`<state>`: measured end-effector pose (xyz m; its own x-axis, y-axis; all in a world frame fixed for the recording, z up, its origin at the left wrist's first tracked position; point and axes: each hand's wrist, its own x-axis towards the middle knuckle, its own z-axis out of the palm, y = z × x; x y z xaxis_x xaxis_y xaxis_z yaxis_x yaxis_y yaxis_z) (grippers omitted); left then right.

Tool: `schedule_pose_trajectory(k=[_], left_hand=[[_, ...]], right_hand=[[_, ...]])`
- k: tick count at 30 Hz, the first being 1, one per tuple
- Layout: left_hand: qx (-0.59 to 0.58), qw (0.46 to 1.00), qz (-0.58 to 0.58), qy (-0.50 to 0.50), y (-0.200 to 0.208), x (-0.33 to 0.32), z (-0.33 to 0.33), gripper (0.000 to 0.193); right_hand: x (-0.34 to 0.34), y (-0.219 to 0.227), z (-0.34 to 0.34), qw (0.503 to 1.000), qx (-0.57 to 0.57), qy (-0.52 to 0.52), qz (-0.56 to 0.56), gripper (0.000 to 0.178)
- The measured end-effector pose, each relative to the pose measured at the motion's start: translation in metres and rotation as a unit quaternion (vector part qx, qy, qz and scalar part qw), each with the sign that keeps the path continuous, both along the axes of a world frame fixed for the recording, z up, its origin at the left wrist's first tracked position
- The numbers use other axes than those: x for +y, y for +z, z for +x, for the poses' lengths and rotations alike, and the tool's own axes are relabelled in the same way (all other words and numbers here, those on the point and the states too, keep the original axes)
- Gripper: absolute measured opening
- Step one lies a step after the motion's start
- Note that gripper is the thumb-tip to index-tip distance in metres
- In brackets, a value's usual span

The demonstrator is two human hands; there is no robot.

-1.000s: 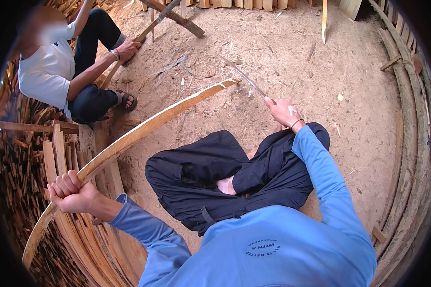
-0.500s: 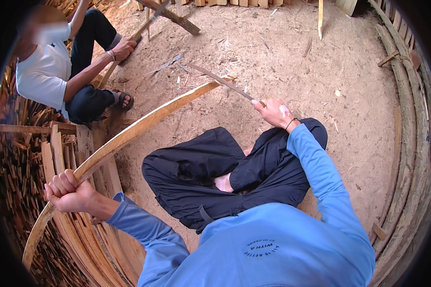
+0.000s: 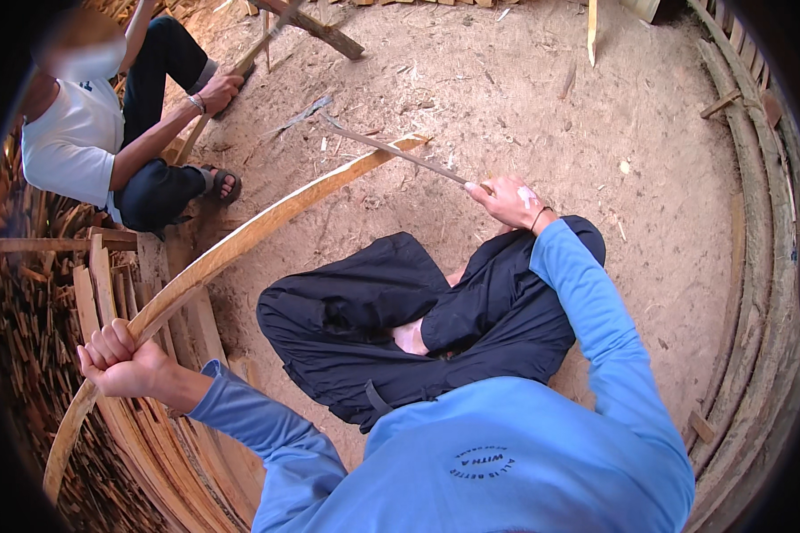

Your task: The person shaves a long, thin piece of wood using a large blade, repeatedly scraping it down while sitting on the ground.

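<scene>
My left hand (image 3: 126, 359) is closed around a long pale wooden strip (image 3: 240, 238) near its lower end. The strip slants up and away to the right, and its far end narrows to a point. In my right hand (image 3: 509, 201) is the handle of a long, thin-bladed knife (image 3: 418, 162), held over my right knee. Its blade points away to the left and crosses the strip close to the pointed end. Whether the edge touches the wood I cannot tell. The handle is mostly hidden by my fingers.
A person in a white shirt (image 3: 71, 147) sits at the upper left, holding a wooden piece and a tool. Stacked wooden strips (image 3: 164, 435) lie along my left side. Long poles (image 3: 756, 222) line the right. Shavings lie on the dirt floor (image 3: 507, 107); a log (image 3: 324, 34) rests ahead.
The knife blade has shifted left and a little back from the strip's tip. My left hand keeps its hold, and the view has moved slightly.
</scene>
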<state>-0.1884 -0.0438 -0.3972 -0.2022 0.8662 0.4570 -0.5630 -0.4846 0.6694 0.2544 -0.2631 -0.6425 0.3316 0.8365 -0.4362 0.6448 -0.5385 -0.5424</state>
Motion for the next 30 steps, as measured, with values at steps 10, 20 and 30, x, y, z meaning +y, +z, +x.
schedule_pose_trajectory(k=[10, 20, 30], left_hand=[[0.006, 1.000, -0.010, 0.021, -0.006, 0.002, -0.003, 0.044], [0.000, 0.998, -0.030, 0.054, -0.004, 0.005, 0.005, 0.043], [0.000, 1.000, 0.010, 0.025, 0.005, -0.020, 0.017, 0.044]], right_hand=[[0.004, -0.012, 0.003, 1.000, -0.005, -0.013, 0.023, 0.070], [0.006, -0.037, 0.004, 0.996, -0.050, -0.069, 0.013, 0.070], [0.005, -0.028, 0.004, 0.992, -0.095, -0.079, -0.035, 0.068]])
